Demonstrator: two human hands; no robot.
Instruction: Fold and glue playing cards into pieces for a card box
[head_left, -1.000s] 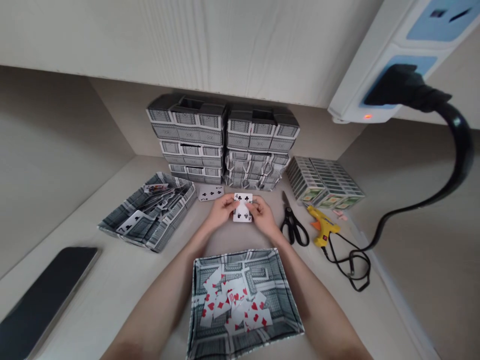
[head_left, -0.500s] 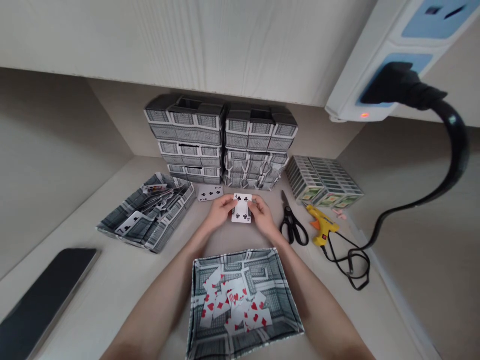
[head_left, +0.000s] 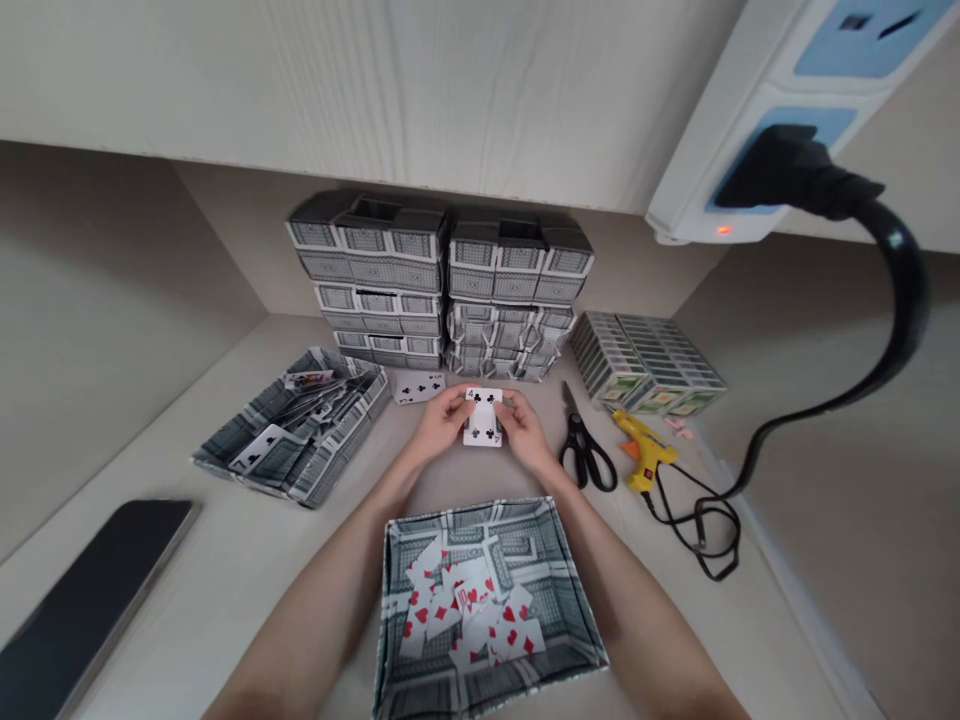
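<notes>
A four of clubs playing card is held upright between both hands, its face toward me. My left hand pinches its left edge and my right hand its right edge, thumbs on the face. Just left of my left hand another clubs card lies face up on the desk. Between my forearms stands a box made of playing cards, with loose red-suit cards inside. A second card-made box to the left holds a heap of cards, a black-suit one on top.
Stacked card-built boxes rise at the back. Right of my hand lie black scissors, a yellow glue gun with its cord, and card packs. A dark phone-like slab lies at left. A power strip hangs upper right.
Both hands keep nearly the same grip on the four of clubs. The view has shifted very slightly; nothing else has visibly moved.
</notes>
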